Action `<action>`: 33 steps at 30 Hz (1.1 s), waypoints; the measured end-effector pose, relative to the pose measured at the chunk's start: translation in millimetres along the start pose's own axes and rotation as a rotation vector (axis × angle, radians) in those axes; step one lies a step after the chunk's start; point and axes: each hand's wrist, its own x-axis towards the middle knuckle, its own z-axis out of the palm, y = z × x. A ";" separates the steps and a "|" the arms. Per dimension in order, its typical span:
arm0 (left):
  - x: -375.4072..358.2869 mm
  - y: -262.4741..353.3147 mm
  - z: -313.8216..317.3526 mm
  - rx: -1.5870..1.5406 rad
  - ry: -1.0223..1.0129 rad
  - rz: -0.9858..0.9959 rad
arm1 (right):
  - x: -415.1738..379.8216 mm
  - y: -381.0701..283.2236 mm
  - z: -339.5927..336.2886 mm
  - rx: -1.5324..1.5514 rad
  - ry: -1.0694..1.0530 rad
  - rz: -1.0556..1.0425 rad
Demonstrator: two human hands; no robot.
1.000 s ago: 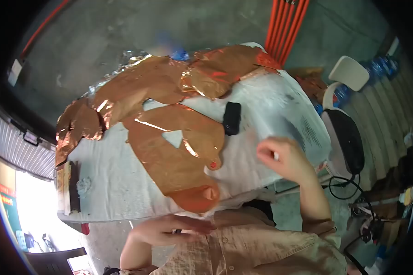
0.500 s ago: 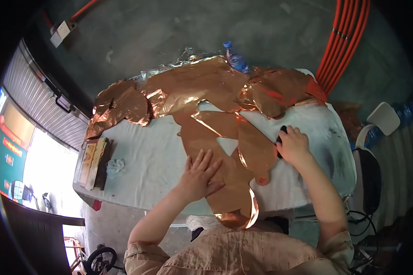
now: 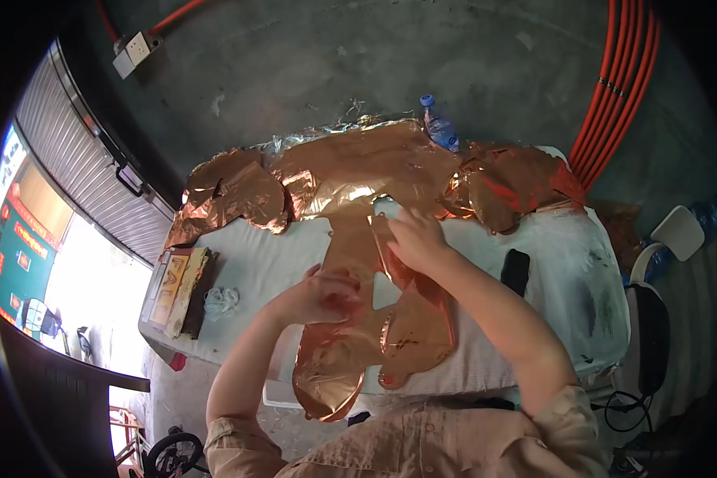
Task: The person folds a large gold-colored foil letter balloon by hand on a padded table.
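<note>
A flat copper-coloured foil balloon point(image 3: 350, 255) with rounded lobes and a small triangular gap lies over the table's near middle. Its lower end hangs at the front edge. My left hand point(image 3: 327, 295) is at its left side, fingers bent in on the foil and partly blurred. Farther up, my right hand point(image 3: 417, 239) pinches the foil at the upper right edge; the fingertips are partly hidden. A dark oblong object point(image 3: 515, 272) lies on the white cloth to the right of my right forearm.
More crumpled copper foil point(image 3: 358, 167) spreads along the table's back. A blue plastic bottle point(image 3: 440, 126) leans there. Boxes point(image 3: 179, 291) and a clump of pale string point(image 3: 221, 303) sit at the left on the white tablecloth point(image 3: 263, 263). A chair point(image 3: 649, 319) stands at right.
My right hand has let go of the dark object and moved left and up onto the foil. The foil's lower part has swung left. My left hand's flat fingers have bent in.
</note>
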 end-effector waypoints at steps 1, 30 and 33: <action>2.3 2.1 4.6 -0.005 -0.001 -0.007 | 14.2 -5.2 13.3 0.037 0.018 0.005; 91.1 -106.3 -77.8 0.314 0.713 -0.224 | 53.5 29.7 84.9 -0.051 -0.048 0.173; 100.3 -105.9 -94.8 0.326 0.937 -0.127 | 53.4 33.2 80.5 -0.012 -0.018 0.186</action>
